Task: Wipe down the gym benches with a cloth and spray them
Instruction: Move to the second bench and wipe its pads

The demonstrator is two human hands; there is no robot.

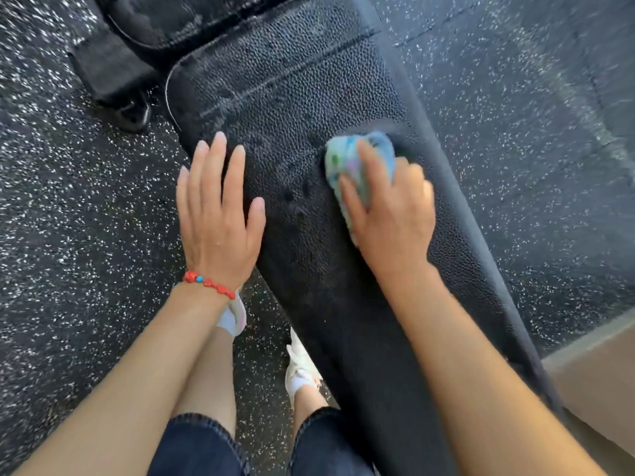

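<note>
A long black gym bench pad [292, 84] with a pebbled surface runs from the top middle down to the bottom right. My right hand [391, 214] presses a bunched light blue and green cloth [347, 159] onto the pad near its right side, fingers wrapped over it. My left hand [216, 207] lies flat and empty on the pad's left edge, fingers spread; a red bead bracelet sits on that wrist. Dark wet-looking spots show on the pad between the hands. No spray bottle is in view.
A second black pad [161, 18] and a black frame foot [113, 73] lie at the top left. Speckled black rubber floor [68, 201] surrounds the bench. My feet in white shoes [300, 365] stand left of the bench. A tan surface [598, 372] fills the lower right corner.
</note>
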